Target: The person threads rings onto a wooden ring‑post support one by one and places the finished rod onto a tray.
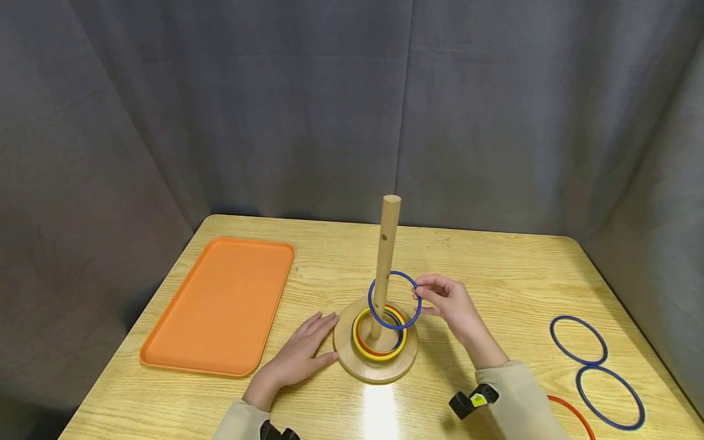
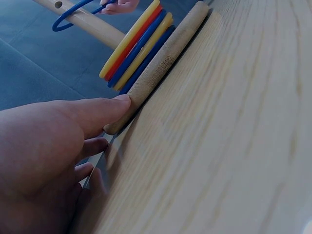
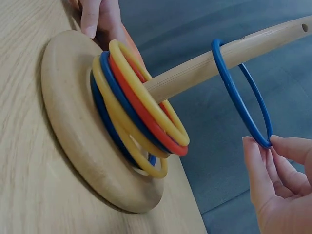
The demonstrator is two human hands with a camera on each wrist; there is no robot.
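My right hand (image 1: pixel 453 305) pinches a thin blue ring (image 3: pixel 237 105) between thumb and fingertips. This ring encircles the upright wooden post (image 1: pixel 388 244) partway up, tilted and above the stack. Around the post's foot lie several stacked rings, with a yellow ring (image 3: pixel 141 92) on top and red, blue and yellow ones below. The round wooden base (image 1: pixel 379 371) stands flat on the table. At its left edge my left hand (image 1: pixel 299 354) rests on the table, fingers extended, the thumb (image 2: pixel 109 109) touching the base's rim.
An orange tray (image 1: pixel 220 305) lies on the table at the left. To the right are a blue ring (image 1: pixel 572 317), a second blue ring (image 1: pixel 642 415) and a red ring (image 1: pixel 572 407) partly out of view. A grey curtain (image 1: pixel 302 122) hangs behind the table.
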